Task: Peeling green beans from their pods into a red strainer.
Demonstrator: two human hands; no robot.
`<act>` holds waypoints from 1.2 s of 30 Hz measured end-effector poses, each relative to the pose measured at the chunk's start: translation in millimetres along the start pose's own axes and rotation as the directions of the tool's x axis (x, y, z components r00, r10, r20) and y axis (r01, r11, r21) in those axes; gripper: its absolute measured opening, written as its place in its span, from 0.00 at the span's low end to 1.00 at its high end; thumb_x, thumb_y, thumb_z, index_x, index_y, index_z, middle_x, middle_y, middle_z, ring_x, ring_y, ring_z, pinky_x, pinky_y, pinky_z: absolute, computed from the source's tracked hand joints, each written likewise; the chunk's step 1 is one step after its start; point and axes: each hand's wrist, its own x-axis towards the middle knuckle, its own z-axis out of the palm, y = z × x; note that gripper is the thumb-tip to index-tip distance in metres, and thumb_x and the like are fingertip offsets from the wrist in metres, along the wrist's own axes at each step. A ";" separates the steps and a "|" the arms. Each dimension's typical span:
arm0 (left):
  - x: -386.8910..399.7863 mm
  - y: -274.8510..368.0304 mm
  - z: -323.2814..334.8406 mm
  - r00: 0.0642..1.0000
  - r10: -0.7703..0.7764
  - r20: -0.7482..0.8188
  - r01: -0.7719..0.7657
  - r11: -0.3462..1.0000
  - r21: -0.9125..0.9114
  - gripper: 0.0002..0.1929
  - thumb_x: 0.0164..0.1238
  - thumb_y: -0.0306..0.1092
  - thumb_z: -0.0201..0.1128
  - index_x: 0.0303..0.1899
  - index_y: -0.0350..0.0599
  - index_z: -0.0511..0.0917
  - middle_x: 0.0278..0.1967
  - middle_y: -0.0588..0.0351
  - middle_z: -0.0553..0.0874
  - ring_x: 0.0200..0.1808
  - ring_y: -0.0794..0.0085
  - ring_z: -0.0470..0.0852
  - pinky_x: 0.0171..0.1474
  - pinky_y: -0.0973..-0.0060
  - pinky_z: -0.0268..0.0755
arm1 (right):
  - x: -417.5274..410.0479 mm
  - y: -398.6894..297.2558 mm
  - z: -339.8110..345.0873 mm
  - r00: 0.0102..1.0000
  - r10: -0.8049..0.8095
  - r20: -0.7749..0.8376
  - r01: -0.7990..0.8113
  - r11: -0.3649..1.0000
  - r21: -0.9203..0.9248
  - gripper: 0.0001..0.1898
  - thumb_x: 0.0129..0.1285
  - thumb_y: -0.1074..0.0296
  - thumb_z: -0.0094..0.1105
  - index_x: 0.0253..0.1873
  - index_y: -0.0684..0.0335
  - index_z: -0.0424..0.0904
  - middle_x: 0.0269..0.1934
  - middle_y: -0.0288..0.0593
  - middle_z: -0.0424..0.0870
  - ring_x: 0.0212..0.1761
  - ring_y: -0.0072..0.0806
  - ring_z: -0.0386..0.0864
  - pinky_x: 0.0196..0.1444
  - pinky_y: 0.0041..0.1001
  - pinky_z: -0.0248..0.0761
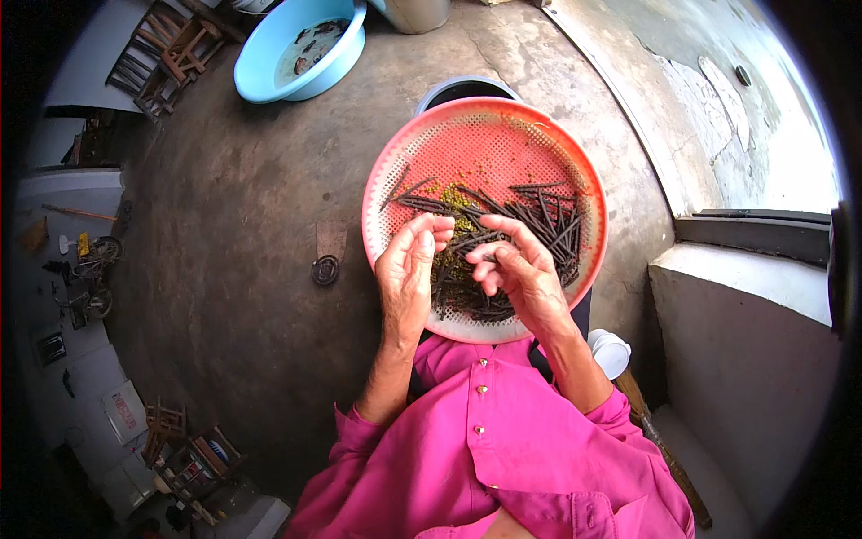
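A round red-and-white plastic sieve basket [458, 145] rests before me at lap height. Dark dried mung bean pods [555, 222] lie mostly in its right half, and small green beans [458, 195] are scattered near the middle. My left hand [411, 263] hovers over the basket's lower left, fingers curled with thumb near the fingertips; whether anything small is between them cannot be told. My right hand [522, 269] is over the pods at the lower right, its fingers bent and partly spread. A small dark piece may be at its thumb, but this is unclear.
Behind the basket stands a grey-rimmed bucket [438, 91]. A light-blue basin [256, 74] with water and dark bits is at the upper left. Wooden chairs [192, 54] stand beyond it. At the right are a low wall [741, 290], white containers [611, 356] and a broom [663, 445].
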 end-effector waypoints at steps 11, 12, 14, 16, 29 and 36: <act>39.8 -44.6 18.8 0.914 0.269 0.303 -0.404 0.551 0.731 0.08 0.62 0.23 0.61 0.42 0.34 0.82 0.41 0.49 0.81 0.44 0.58 0.79 0.50 0.66 0.72 | -17.1 -10.0 -31.0 0.966 0.007 -0.258 -0.081 0.958 -0.275 0.10 0.75 0.63 0.44 0.46 0.62 0.74 0.24 0.28 0.69 0.18 0.11 0.59 0.19 0.14 0.49; 44.1 -48.8 21.5 0.901 0.279 0.331 -0.431 0.503 0.749 0.08 0.60 0.23 0.62 0.41 0.35 0.82 0.39 0.50 0.80 0.43 0.59 0.77 0.48 0.65 0.71 | -17.9 -11.2 -28.6 0.965 -0.001 -0.262 -0.090 0.939 -0.333 0.11 0.76 0.61 0.44 0.45 0.60 0.74 0.24 0.26 0.68 0.18 0.11 0.58 0.19 0.14 0.48; 46.3 -53.6 20.2 0.894 0.253 0.369 -0.445 0.428 0.787 0.08 0.60 0.24 0.62 0.41 0.36 0.83 0.37 0.51 0.79 0.43 0.59 0.77 0.48 0.65 0.71 | -17.2 -9.8 -27.6 0.971 0.008 -0.237 -0.091 0.934 -0.344 0.11 0.75 0.59 0.47 0.43 0.60 0.74 0.23 0.25 0.65 0.18 0.10 0.57 0.19 0.15 0.47; 47.2 -51.3 20.6 0.887 0.220 0.405 -0.460 0.374 0.805 0.06 0.59 0.25 0.63 0.38 0.37 0.83 0.35 0.51 0.76 0.43 0.58 0.76 0.48 0.64 0.70 | -17.0 -9.5 -25.2 0.965 0.024 -0.262 -0.116 0.932 -0.342 0.11 0.72 0.58 0.53 0.40 0.60 0.74 0.23 0.23 0.64 0.20 0.09 0.56 0.20 0.16 0.48; 18.1 -39.3 2.0 0.898 0.130 0.421 -0.430 0.466 0.773 0.07 0.59 0.22 0.60 0.40 0.36 0.80 0.35 0.46 0.78 0.41 0.52 0.75 0.46 0.61 0.69 | 23.4 -12.6 -6.6 0.864 -0.498 -0.079 0.130 0.372 -0.919 0.06 0.63 0.70 0.59 0.36 0.68 0.77 0.26 0.43 0.78 0.23 0.31 0.75 0.29 0.30 0.69; -3.3 -29.0 -9.2 0.945 0.077 0.318 -0.306 0.551 0.776 0.07 0.61 0.23 0.60 0.40 0.33 0.81 0.34 0.46 0.77 0.42 0.54 0.76 0.47 0.62 0.69 | 84.7 16.0 -25.5 0.851 -0.485 0.201 0.098 -0.229 -0.968 0.06 0.60 0.70 0.59 0.36 0.65 0.73 0.29 0.51 0.80 0.33 0.47 0.81 0.33 0.41 0.73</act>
